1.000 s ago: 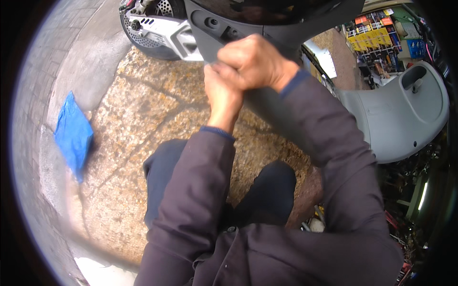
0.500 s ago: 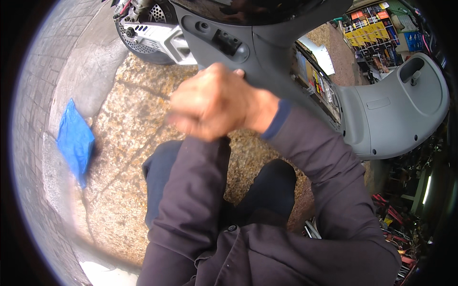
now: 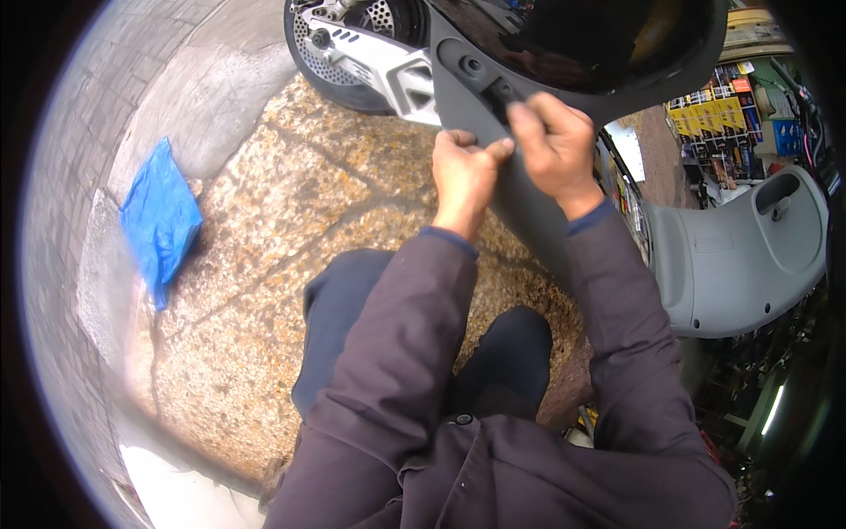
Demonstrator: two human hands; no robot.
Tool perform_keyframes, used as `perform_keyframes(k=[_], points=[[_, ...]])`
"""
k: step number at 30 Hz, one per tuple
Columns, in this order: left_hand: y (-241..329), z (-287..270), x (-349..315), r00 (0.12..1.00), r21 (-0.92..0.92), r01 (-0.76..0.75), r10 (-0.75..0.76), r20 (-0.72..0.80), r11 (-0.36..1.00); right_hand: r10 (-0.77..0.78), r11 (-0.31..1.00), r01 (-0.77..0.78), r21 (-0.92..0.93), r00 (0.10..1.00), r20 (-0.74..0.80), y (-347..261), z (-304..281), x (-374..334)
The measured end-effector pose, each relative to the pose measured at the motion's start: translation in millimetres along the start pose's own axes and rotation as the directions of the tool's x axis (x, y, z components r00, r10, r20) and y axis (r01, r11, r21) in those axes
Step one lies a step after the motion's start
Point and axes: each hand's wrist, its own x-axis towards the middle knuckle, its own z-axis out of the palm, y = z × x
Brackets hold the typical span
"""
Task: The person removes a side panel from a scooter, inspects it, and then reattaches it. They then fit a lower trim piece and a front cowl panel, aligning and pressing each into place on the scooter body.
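A grey scooter body panel [image 3: 463,110] stands before me, its upper side showing a round recess and a longer slot. At its lower edge my left hand [image 3: 465,172] is closed, the fingers curled against the rim and the thumb stretched toward my other hand. Over the panel near the slot, my right hand [image 3: 560,145] is closed with a bent forefinger. Whatever lies between its fingers is hidden. A glossy black seat-like cover [image 3: 573,48] rises just beyond both hands.
A silver swingarm [image 3: 388,75] and wheel with a drilled disc [image 3: 304,53] sit at upper left. A blue plastic bag [image 3: 160,220] lies on the pebbled paving [image 3: 256,291]. At right are a grey moulded scooter part [image 3: 718,264] and yellow-and-black packages [image 3: 718,119].
My hands were overlapped just below the panel; now they are apart, both against or over it. The view has shifted, so the scooter and bag appear farther right.
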Motion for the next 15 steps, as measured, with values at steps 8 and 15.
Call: perform_keyframes(k=[8,15], points=[[4.5,-8.6,11.6,0.989,0.010,0.125,-0.126,0.076,0.992,-0.026,0.856,-0.175,-0.487,0.925,-0.378,-15.8,-18.2,-106.9],[-3.2,-20.7,32.6,0.959,-0.170,0.148,-0.100,0.264,0.974,0.110,0.953,-0.225,-0.201,0.880,-0.462,-14.1,6.8,-126.1]])
